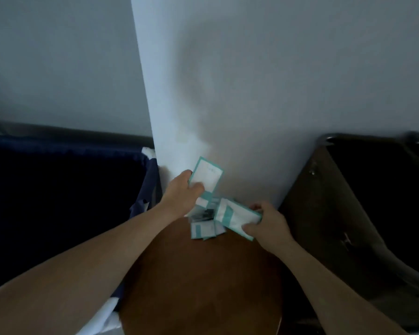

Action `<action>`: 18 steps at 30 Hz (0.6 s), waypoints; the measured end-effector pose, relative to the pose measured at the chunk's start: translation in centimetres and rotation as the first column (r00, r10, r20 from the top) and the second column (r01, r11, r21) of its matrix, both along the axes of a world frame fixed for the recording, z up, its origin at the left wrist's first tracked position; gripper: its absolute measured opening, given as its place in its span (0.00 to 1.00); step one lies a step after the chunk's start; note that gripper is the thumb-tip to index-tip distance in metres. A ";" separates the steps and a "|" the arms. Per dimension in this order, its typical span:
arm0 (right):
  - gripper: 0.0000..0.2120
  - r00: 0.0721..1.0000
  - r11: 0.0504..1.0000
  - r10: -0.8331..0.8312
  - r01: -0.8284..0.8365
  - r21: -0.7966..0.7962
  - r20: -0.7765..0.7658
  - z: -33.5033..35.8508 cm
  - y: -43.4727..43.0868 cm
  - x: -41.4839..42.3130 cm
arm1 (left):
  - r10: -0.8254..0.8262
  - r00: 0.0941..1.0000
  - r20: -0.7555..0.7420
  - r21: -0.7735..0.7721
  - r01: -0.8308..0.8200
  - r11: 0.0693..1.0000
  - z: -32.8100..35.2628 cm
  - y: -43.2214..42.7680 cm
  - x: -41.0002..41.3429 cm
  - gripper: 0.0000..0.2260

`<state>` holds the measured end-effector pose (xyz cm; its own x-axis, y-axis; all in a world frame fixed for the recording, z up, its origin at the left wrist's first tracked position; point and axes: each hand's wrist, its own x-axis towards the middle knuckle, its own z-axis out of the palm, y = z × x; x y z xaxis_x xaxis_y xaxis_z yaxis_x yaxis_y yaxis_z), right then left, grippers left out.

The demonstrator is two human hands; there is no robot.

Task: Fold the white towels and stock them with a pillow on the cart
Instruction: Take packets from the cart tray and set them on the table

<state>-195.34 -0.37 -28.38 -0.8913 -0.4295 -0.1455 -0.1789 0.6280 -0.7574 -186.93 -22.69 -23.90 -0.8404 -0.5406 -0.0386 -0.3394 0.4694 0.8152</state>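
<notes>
Towels unseen; each hand grips blurred teal-edged packets.

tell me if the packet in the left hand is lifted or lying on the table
Lifted. The left hand holds the teal-edged packet up against the white wall, above the packets lying on the brown table.

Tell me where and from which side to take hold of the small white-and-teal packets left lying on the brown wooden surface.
Take the small white-and-teal packets by their near edges, coming from above and the front. They lie flat and overlapping on the brown wooden surface, close to the white wall, between both hands, so the near side looks freest. A pinching grip probably suits thin packets.
</notes>
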 end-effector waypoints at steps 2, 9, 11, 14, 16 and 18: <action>0.18 0.995 0.999 -0.040 0.043 0.033 -0.092 3.5 2.5 0.9 | -0.062 0.997 -0.051 -0.054 0.059 0.997 4.0 1.9 -0.5 0.07; 0.09 0.979 0.927 -0.199 0.173 -0.333 -0.043 13.7 12.1 3.2 | -0.238 0.938 -0.252 -0.114 0.216 0.970 15.8 12.3 -2.6 0.09; 0.11 0.958 0.884 -0.276 0.222 -0.411 -0.077 15.7 16.2 3.5 | -0.279 0.921 -0.271 -0.138 0.250 0.958 17.7 16.0 -3.4 0.10; 0.13 0.920 0.811 -0.383 0.294 -0.505 -0.080 17.6 23.5 3.7 | -0.332 0.898 -0.289 -0.108 0.314 0.943 19.1 23.0 -4.6 0.10; 0.10 0.890 0.749 -0.455 0.369 -0.550 -0.022 18.3 29.0 4.1 | -0.346 0.889 -0.298 -0.061 0.344 0.937 19.3 28.7 -5.2 0.10; 0.09 0.865 0.667 -0.498 0.423 -0.613 0.055 18.9 34.7 4.5 | -0.372 0.877 -0.304 -0.007 0.388 0.922 19.3 34.9 -5.8 0.08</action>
<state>-190.80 34.38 -9.47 -0.9921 0.0769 0.0993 -0.0924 0.0891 -0.9917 -192.76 12.22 -4.65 -0.9580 -0.1815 0.2221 0.1146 0.4675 0.8766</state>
